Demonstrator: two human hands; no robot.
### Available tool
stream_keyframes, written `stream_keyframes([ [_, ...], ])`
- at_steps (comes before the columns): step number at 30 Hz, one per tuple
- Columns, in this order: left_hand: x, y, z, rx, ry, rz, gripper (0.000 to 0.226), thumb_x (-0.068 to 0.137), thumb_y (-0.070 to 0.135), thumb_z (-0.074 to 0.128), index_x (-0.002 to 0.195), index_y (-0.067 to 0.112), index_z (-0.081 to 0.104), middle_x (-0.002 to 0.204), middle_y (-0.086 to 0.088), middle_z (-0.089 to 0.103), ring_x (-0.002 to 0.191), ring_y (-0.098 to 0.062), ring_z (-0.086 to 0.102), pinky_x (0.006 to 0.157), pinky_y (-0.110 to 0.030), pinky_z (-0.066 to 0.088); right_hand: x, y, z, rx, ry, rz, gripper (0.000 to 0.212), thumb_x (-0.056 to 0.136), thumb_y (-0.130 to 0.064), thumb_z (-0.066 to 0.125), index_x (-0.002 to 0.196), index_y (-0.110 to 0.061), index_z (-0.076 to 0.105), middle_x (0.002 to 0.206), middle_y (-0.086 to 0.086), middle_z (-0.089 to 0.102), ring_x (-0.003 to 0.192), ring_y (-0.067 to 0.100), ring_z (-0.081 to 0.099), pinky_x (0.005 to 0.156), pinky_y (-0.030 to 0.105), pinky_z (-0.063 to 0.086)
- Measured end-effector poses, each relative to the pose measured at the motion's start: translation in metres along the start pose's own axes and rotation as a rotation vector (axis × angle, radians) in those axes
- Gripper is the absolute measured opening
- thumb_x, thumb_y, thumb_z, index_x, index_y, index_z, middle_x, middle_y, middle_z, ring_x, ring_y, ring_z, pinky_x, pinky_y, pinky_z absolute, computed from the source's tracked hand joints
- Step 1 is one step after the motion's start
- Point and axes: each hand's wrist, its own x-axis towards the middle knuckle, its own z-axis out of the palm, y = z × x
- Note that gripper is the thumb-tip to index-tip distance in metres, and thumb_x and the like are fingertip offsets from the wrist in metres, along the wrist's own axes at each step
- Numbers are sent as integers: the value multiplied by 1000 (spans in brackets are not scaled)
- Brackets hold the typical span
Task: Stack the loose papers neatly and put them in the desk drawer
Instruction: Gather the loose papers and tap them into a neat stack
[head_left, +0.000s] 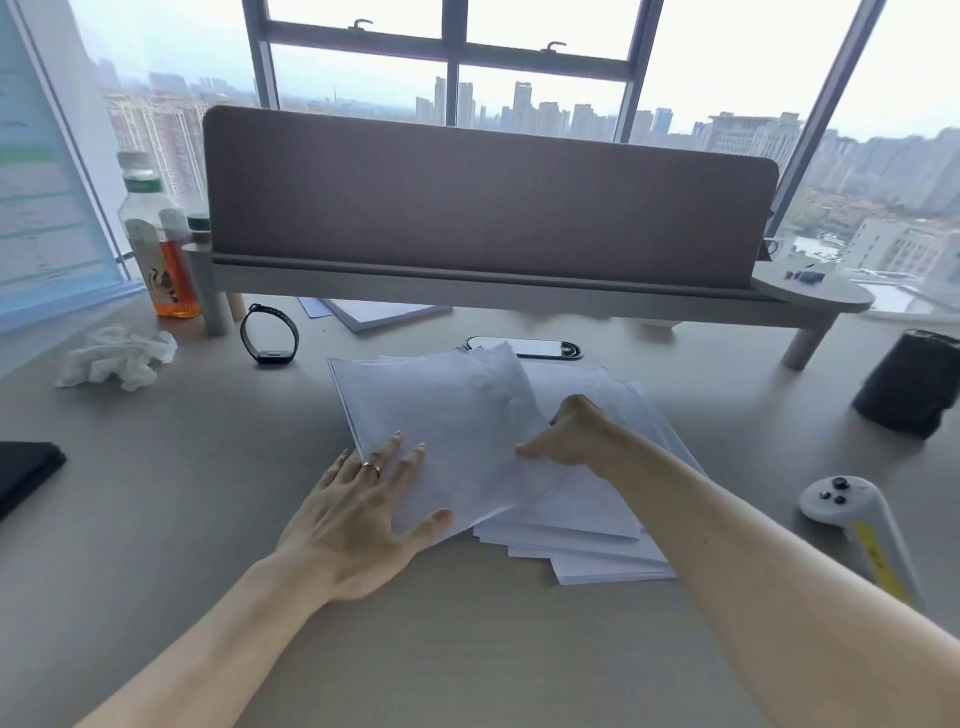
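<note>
A loose pile of white papers (587, 525) lies fanned out in the middle of the desk (467, 649). Several top sheets (441, 410) are lifted and bowed upward to the left. My left hand (358, 514) rests flat, fingers spread, on the lower left corner of those sheets. My right hand (569, 434) pinches the right edge of the lifted sheets, its fingers tucked under them. No drawer is in view.
A crumpled tissue (119, 356), a bottle of amber drink (158, 234) and a black wristband (270, 332) sit at the back left. A raised shelf with a brown screen (488, 202) spans the back. A black pouch (914, 384) and a white controller (852, 506) lie on the right.
</note>
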Motion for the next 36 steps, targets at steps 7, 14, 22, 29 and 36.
stream_keyframes([
  [7,8,6,3,-71,48,114,88,89,84,24,163,43,1,174,14,-2,160,-9,6,129,-30,3,-15,50,-35,315,50,59,31,80,-22,70,102,0,68,92,12,62,78,25,54,65,31,42],
  [14,12,20,6,-57,11,44,102,85,86,15,166,25,4,175,6,7,161,-12,0,130,-35,2,-45,90,-47,-3,-52,28,61,54,-55,75,98,-14,68,105,1,69,96,25,66,85,38,57],
  [22,34,97,-7,-464,-138,-46,91,96,61,51,164,19,10,167,1,34,152,-24,34,121,-39,29,-47,111,-62,92,-3,77,57,77,-49,78,56,-18,34,52,-3,34,47,17,33,47,26,25],
  [29,56,120,-22,-1079,-180,-249,10,97,31,66,104,29,72,114,3,78,96,-17,70,81,-31,53,-45,146,-76,8,117,135,57,74,-57,75,62,-17,37,63,-3,40,55,17,36,49,29,27],
  [36,67,130,-21,-1146,-359,-358,11,97,22,68,100,14,75,79,0,77,69,-18,67,67,-32,55,-51,148,-88,127,-31,172,54,76,-57,75,62,-16,42,58,-1,46,49,18,45,44,23,32],
])
